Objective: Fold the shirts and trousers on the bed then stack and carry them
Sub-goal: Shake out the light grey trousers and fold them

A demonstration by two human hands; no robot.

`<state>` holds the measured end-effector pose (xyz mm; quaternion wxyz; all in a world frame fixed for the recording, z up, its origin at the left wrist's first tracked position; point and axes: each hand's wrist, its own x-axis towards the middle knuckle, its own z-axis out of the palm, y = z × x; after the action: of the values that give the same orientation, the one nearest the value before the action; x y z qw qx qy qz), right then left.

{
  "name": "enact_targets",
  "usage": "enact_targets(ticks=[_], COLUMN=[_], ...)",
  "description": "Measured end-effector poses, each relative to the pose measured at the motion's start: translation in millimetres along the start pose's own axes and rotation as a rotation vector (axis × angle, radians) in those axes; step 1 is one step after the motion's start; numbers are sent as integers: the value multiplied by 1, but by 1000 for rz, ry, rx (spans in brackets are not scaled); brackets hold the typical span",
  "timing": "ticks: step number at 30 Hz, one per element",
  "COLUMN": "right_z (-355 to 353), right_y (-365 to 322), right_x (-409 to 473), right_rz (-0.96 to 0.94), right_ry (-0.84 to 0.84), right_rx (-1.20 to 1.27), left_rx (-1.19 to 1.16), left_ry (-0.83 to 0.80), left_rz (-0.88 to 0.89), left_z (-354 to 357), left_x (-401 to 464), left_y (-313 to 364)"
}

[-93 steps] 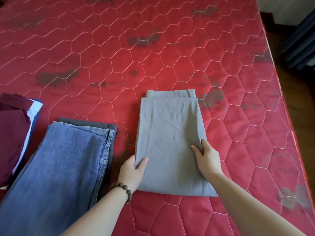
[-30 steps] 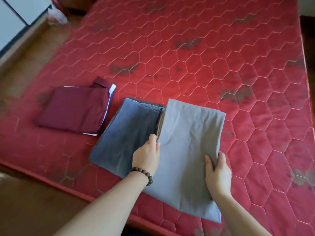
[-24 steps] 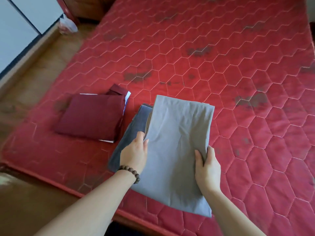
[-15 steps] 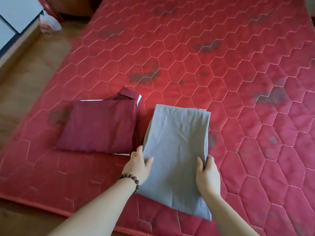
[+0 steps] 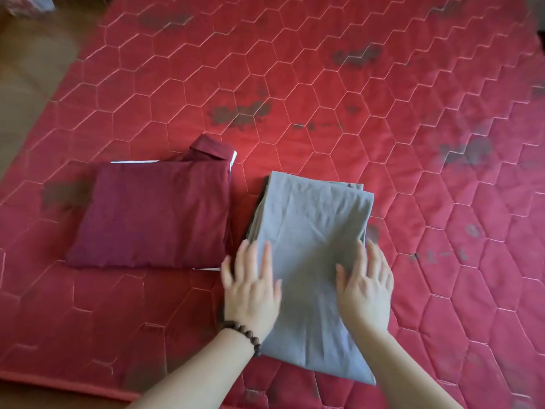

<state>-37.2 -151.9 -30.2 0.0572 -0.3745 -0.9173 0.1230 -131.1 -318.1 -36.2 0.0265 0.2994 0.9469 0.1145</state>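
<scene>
Grey trousers (image 5: 312, 261) now cover the jeans near the bed's (image 5: 383, 113) front edge; both hands (image 5: 250, 290) (image 5: 364, 290) press them, fingers straight and spread. Folding looks done; the shirt pile (image 5: 150, 214) awaits stacking, then carrying.

Two clothing stacks (image 5: 147, 214) – two hands (image 5: 250, 287)

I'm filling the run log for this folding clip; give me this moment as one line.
stage: stacking | left hand: flat on grey trousers | right hand: flat on them | maroon shirt: folded beside, apart | bed
</scene>
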Motion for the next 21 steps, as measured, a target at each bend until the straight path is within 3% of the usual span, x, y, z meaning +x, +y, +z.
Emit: enact_targets(ticks=[2, 5, 8, 14, 21], right_z=[0, 14, 38, 72, 41], right_y=[-17, -36, -27, -3, -15], right_x=[31, 89, 134, 143, 180], right_rz=[-394, -684, -656, -507, -564], right_ry=[33, -64, -189, -155, -487], right_rx=[-50, -233, -367, -313, -370], left_rx=[-34, 27, 78, 114, 101], left_ry=[59, 23, -101, -60, -170], left_rz=[209, 190, 46, -58, -134], left_z=[7, 21, 50, 75, 43], left_x=[25, 78, 107, 108, 77], left_y=[21, 40, 27, 23, 29])
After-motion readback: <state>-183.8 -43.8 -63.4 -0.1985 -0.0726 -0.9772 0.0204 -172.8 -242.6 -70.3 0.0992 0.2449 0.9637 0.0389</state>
